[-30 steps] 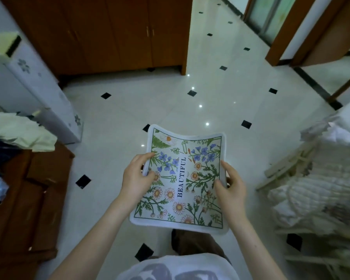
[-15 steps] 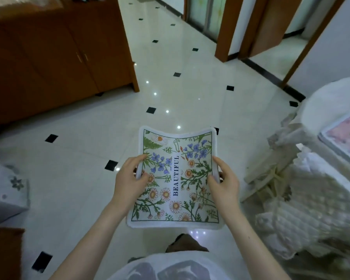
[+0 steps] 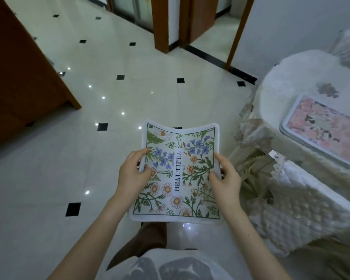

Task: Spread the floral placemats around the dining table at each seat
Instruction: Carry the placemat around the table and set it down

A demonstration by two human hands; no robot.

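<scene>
A floral placemat (image 3: 180, 174) with daisies, blue flowers and the word BEAUTIFUL is held flat above the floor in front of me. My left hand (image 3: 132, 174) grips its left edge, thumb on top. Its right edge is gripped by my right hand (image 3: 225, 181), also with the thumb on top. The round dining table (image 3: 295, 77) under a white cloth stands to the right. On it lies a pink floral placemat (image 3: 319, 128).
A chair (image 3: 303, 207) with a white quilted cover stands at the table, close to my right arm. A brown wooden cabinet (image 3: 18, 77) fills the left. Wooden door frames (image 3: 160, 23) stand at the back. The glossy tiled floor (image 3: 69, 158) spreads between them.
The view has swung to the right: the cabinet slid left and the dining table with its pink placemat came further into view. Both hands keep the same grip on the placemat.
</scene>
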